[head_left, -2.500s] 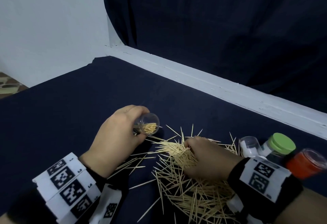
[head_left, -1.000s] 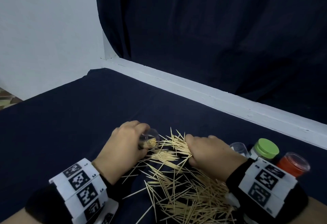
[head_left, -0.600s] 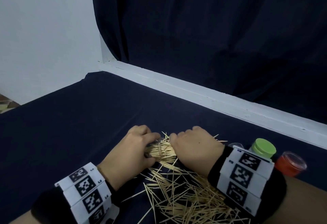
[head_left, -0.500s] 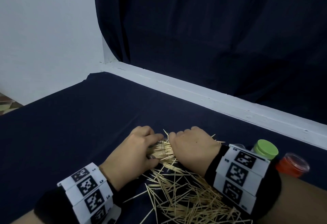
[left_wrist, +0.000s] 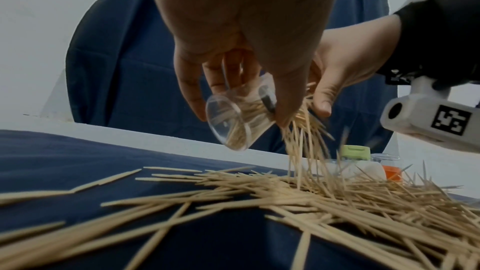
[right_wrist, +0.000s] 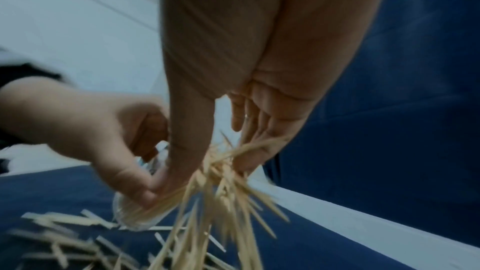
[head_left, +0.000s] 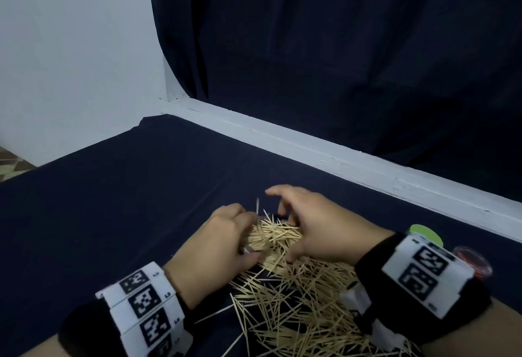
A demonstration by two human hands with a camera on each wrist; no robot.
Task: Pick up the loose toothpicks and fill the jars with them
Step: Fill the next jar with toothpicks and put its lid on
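Nearest the wrists, toothpick heap [head_left: 296, 308] on dark cloth [head_left: 113, 201]; filling under way just beyond it.

Near edge of heap: loose sticks lie crossed and tangled. Just past the heap, left hand [head_left: 214, 246] grips a clear jar [left_wrist: 233, 118] tilted on its side, fingers curled round it, some toothpicks already inside. Right hand [head_left: 319, 229] hovers at the jar's mouth, fingers spread and relaxed, a bundle [right_wrist: 221, 182] spilling from them. Risk, as I judge it: many sticks fan out wider than the mouth and fall back onto the heap; the tilt could also let the contents slide out. Beyond the heap, a green-capped jar [head_left: 423, 234] and a red one [head_left: 470, 258], both partly behind the right wristband. The jar's mouth is hidden by fingers; right wrist view blurred.
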